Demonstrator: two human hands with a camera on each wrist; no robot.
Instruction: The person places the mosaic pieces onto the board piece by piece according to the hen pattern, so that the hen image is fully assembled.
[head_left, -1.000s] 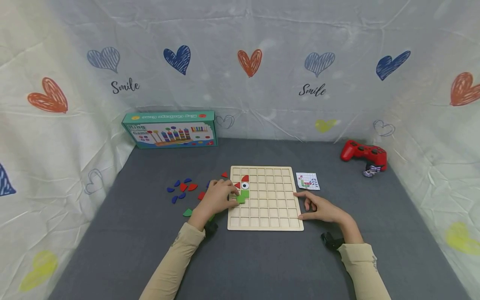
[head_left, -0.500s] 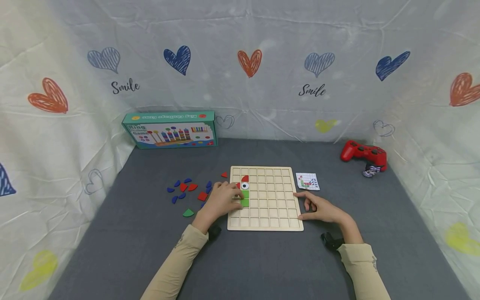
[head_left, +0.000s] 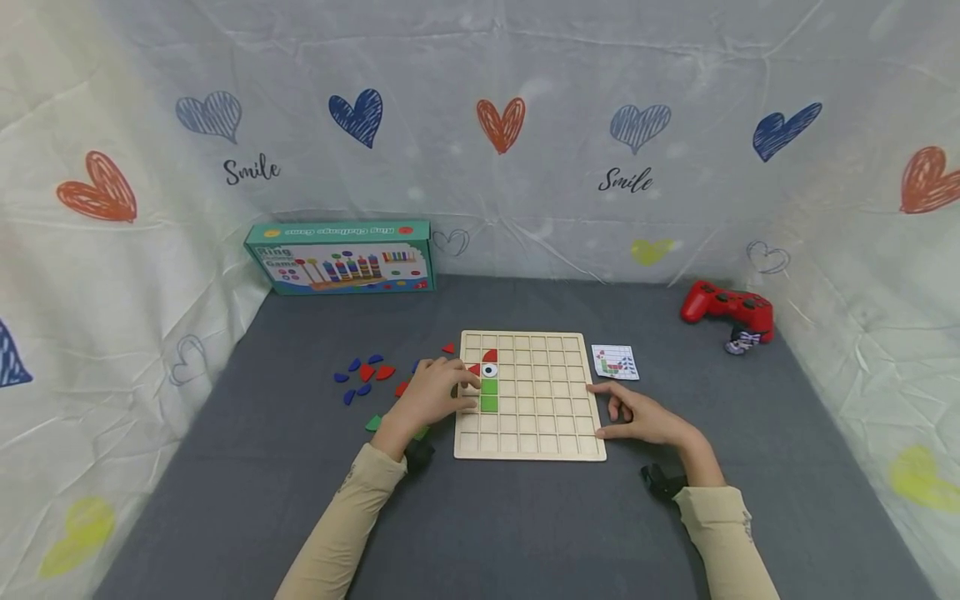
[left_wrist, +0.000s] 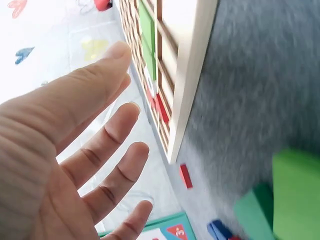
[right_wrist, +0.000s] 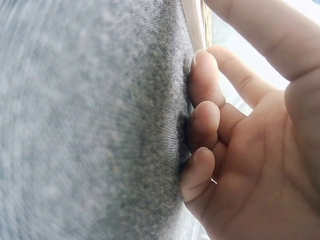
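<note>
A wooden grid board [head_left: 538, 403] lies flat on the table. Toward its left side sit two green squares [head_left: 489, 395], one below the other. Above them are a white tile with an eye [head_left: 489, 370] and a red quarter-round piece [head_left: 490, 356], with a red piece [head_left: 474, 369] at the left. My left hand [head_left: 427, 395] hovers by the board's left edge, thumb and fingers apart; the left wrist view shows nothing between them. My right hand [head_left: 647, 417] touches the board's right edge with index fingertip and thumb, the other fingers bent in against the cloth.
Left of the board lie several blue half-rounds [head_left: 364, 390], red pieces [head_left: 385, 372] and green pieces [left_wrist: 297, 195], partly hidden by the left hand. A pattern card [head_left: 616, 362] lies right of it. Farther back are a game box [head_left: 341, 260] and a red game controller [head_left: 727, 308].
The lower green square, askew a second ago, now sits squarely in the cell below the other. My left hand pressed over it, then drew back left. My right hand has stayed put.
</note>
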